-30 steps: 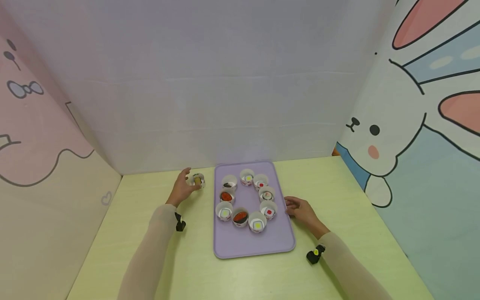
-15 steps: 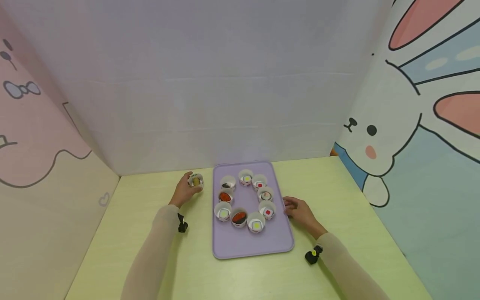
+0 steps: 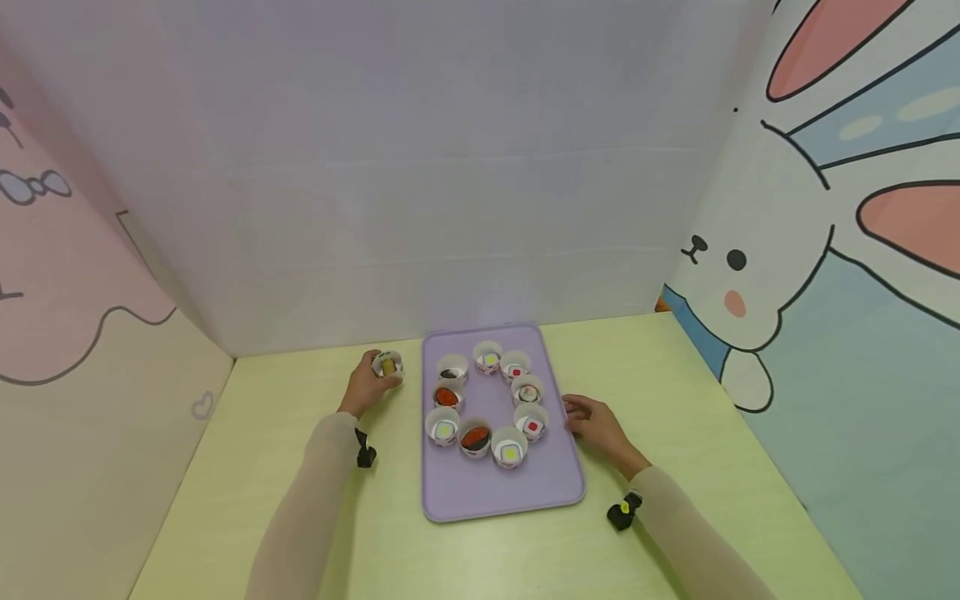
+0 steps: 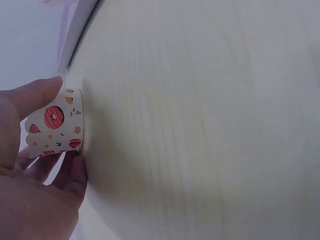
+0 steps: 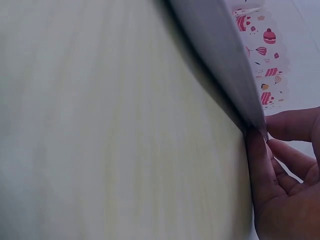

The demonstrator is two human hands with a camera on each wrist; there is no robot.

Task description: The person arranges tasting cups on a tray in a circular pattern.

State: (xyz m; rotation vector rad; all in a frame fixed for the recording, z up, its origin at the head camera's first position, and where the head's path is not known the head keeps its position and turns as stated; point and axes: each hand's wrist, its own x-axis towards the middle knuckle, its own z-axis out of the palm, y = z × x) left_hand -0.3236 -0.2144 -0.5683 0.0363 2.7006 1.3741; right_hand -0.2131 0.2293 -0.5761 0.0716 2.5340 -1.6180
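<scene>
At the back left of the table, my left hand (image 3: 366, 385) grips a small paper cup (image 4: 54, 122) between thumb and fingers. The cup is white with red and orange pastry prints, and a yellow-brown piece (image 3: 387, 366) lies inside it. In the left wrist view its base is right at the tabletop. My right hand (image 3: 597, 427) pinches the right edge of a lilac tray (image 3: 487, 498), with fingertips (image 5: 287, 124) at the rim. Several similar cups form a ring on that tray. Among them are a cup with an orange-red piece (image 3: 475, 438) and one with a yellow-centred white piece (image 3: 510, 454).
The pale wood table (image 3: 300, 500) meets a white back wall (image 3: 450, 208) just behind the tray. A printed side panel (image 3: 750, 292) with a rabbit stands on the right, and a pink and cream one (image 3: 75, 275) on the left.
My left fingers have closed around the cup, which now tilts less away from the hand. The right hand stays at the tray edge. The head view has shifted slightly.
</scene>
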